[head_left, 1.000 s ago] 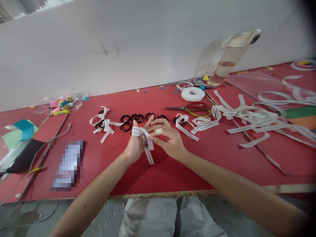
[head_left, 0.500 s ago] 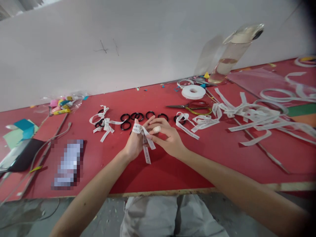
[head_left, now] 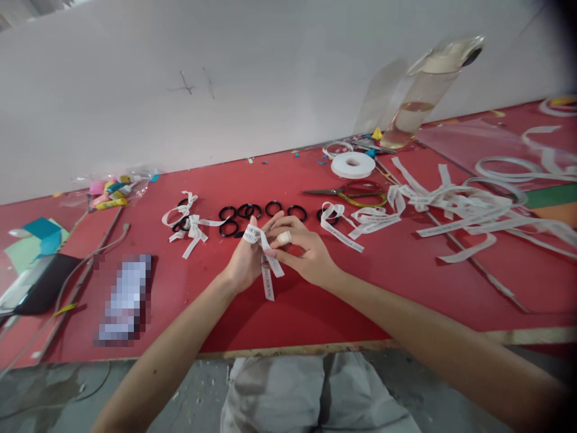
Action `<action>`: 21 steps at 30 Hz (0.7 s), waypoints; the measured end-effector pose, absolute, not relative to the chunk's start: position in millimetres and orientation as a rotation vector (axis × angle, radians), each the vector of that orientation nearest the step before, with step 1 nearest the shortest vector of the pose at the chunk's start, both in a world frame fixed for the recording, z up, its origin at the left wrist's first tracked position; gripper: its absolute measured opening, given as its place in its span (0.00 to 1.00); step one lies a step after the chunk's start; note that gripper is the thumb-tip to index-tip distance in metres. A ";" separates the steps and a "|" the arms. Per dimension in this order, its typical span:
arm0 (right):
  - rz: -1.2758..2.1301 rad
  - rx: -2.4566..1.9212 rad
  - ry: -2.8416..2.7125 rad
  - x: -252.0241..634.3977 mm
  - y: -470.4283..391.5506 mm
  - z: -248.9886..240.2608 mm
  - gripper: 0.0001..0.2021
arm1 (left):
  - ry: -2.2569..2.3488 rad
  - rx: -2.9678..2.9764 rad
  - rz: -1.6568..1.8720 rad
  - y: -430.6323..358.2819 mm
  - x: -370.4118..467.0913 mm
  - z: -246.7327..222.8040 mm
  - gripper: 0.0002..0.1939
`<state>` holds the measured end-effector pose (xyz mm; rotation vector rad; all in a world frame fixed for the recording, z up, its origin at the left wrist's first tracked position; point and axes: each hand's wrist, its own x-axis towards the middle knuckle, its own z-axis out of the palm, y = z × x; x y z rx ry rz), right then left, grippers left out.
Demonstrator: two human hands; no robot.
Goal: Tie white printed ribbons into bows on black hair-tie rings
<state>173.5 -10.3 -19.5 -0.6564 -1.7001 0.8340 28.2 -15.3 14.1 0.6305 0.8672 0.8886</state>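
Observation:
My left hand [head_left: 246,260] is closed on a white printed ribbon [head_left: 269,284], a loop of which passes over the thumb. My right hand [head_left: 304,248], with a pale wrap on one finger, pinches the same ribbon from the right. Two ribbon tails hang below the fingers. Behind the hands lie several black rings [head_left: 273,208]. To their left are black rings with white ribbon bows [head_left: 195,227]. On the right, a further black ring [head_left: 328,214] has loose ribbon across it.
Scissors [head_left: 360,193], a white ribbon roll [head_left: 353,164] and a tilted-looking bottle [head_left: 412,111] stand or lie behind to the right. Many cut ribbons [head_left: 473,207] spread at the right. A blurred-out flat object [head_left: 124,297], a cable and a black pouch [head_left: 45,282] lie left.
The ribbon's short tail has shifted slightly to the right at my right fingertips. Both hands stay nearly in place, and the camera view has moved a little.

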 end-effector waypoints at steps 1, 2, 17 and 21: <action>0.853 -0.661 -1.701 173.5 -10.0 -19.4 0.07 | 0.865 0.624 0.887 -15.2 27.9 13.9 0.34; 0.880 -0.670 -1.693 173.6 -9.6 -19.3 0.08 | 0.860 0.615 0.883 -14.9 27.7 13.7 0.34; 1.013 -0.556 -1.538 172.3 -10.3 -24.2 0.06 | 0.753 0.709 0.863 -16.5 27.2 13.7 0.35; 1.017 -0.664 -1.610 171.8 -9.4 -26.8 0.06 | 0.763 0.819 0.865 -14.6 26.3 8.0 0.35</action>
